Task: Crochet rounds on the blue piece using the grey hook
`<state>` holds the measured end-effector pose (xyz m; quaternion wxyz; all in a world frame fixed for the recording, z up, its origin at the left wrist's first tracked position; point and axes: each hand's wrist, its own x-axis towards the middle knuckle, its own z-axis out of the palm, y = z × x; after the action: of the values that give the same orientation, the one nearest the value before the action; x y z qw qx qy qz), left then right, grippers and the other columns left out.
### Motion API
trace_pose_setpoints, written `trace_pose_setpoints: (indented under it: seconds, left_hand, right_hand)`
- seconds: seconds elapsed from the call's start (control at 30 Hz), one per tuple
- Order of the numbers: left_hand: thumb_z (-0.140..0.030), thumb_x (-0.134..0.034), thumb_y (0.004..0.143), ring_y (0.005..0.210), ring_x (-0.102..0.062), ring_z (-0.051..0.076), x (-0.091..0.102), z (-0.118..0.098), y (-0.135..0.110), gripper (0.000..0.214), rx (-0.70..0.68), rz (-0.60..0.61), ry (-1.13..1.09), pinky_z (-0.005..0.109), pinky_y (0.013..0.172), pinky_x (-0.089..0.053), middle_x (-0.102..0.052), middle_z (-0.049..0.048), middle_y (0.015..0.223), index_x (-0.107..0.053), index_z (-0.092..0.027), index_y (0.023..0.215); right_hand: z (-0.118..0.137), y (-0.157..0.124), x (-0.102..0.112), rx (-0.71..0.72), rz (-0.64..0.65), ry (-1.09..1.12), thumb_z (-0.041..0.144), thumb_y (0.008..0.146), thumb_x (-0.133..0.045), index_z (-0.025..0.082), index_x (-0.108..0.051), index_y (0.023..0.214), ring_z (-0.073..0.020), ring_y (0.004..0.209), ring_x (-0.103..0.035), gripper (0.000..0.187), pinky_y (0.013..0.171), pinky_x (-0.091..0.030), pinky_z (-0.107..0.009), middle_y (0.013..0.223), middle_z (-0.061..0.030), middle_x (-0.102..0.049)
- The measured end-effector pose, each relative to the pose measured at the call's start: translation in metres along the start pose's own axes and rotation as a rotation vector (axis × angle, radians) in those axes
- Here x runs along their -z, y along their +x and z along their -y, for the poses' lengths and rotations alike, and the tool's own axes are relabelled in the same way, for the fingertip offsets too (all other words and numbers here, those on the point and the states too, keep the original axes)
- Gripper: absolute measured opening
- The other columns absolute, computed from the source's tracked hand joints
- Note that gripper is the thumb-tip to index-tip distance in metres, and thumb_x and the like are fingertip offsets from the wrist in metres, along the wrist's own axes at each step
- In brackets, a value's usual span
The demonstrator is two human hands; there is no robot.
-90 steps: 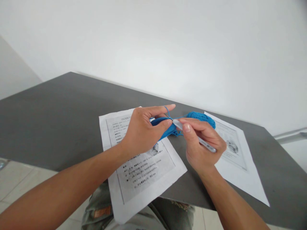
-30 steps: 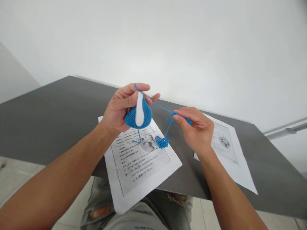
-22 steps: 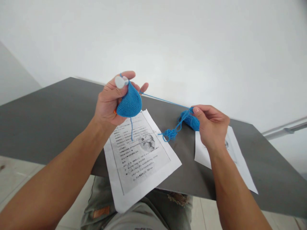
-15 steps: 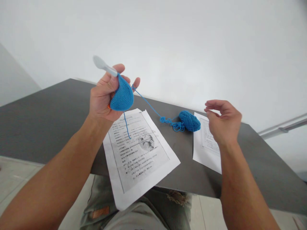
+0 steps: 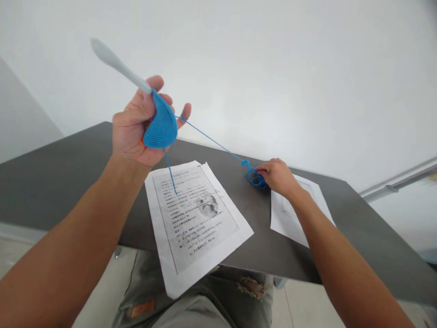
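Raised over the table's left part, my left hand (image 5: 134, 123) grips a blue crocheted piece (image 5: 162, 124), folded into a curve. A crochet hook (image 5: 121, 66) with a pale grey handle juts up and left from the top of the piece. An orange bit (image 5: 141, 142) shows at the piece's lower edge. One short yarn tail hangs below it. Another strand of blue yarn (image 5: 211, 139) runs taut past my little finger to the tangled yarn (image 5: 254, 176) on the table. There my right hand (image 5: 276, 175) closes its fingertips on the yarn and hides the ball.
A printed sheet (image 5: 218, 241) with a picture lies in front of me, overhanging the near table edge. A second sheet (image 5: 290, 221) lies under my right forearm. The dark table (image 5: 362, 228) meets a white wall behind.
My right hand has moved left and down onto the yarn. My left hand has shifted up and left with the crocheted piece and hook, and the strand is drawn straighter.
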<state>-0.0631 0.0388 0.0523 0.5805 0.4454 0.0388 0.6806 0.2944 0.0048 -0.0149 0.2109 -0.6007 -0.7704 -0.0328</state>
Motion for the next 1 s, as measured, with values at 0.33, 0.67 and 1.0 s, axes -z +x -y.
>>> trace_pose_setpoints:
  seconds: [0.33,0.67,1.0]
  left_hand:
    - [-0.026,-0.098,0.070,0.059,-0.059,0.011,-0.036,0.061,-0.041,0.036,0.111,-0.045,0.381,0.029,0.057,-0.046,-0.075,-0.0018,0.075,-0.087,-0.022,0.104]
    - [-0.025,-0.091,0.081,0.071,-0.068,0.014,-0.029,0.076,-0.070,0.040,0.256,0.014,0.536,0.028,0.071,-0.057,-0.079,-0.0013,0.080,-0.085,-0.023,0.121]
    - [-0.020,-0.090,0.081,0.062,-0.070,0.014,-0.037,0.074,-0.076,0.042,0.333,-0.018,0.369,0.028,0.059,-0.059,-0.081,-0.0017,0.079,-0.084,-0.025,0.122]
  right_hand:
    - [0.115,-0.026,0.004,0.282,-0.342,1.071,0.030,0.085,-0.090,0.039,-0.072,0.137,-0.0129,0.073,-0.070,0.055,0.067,-0.065,-0.029,0.088,0.0040,-0.072]
    - [0.122,-0.030,-0.023,0.122,-0.439,1.218,0.031,0.094,-0.081,0.030,-0.085,0.107,-0.0118,0.054,-0.064,0.014,0.041,-0.053,-0.025,0.079,0.0008,-0.073]
    - [0.131,-0.032,-0.020,-0.161,-0.392,1.475,0.038,0.095,-0.079,0.025,-0.085,0.098,-0.0113,0.049,-0.062,0.015,0.035,-0.055,-0.022,0.068,0.0017,-0.071]
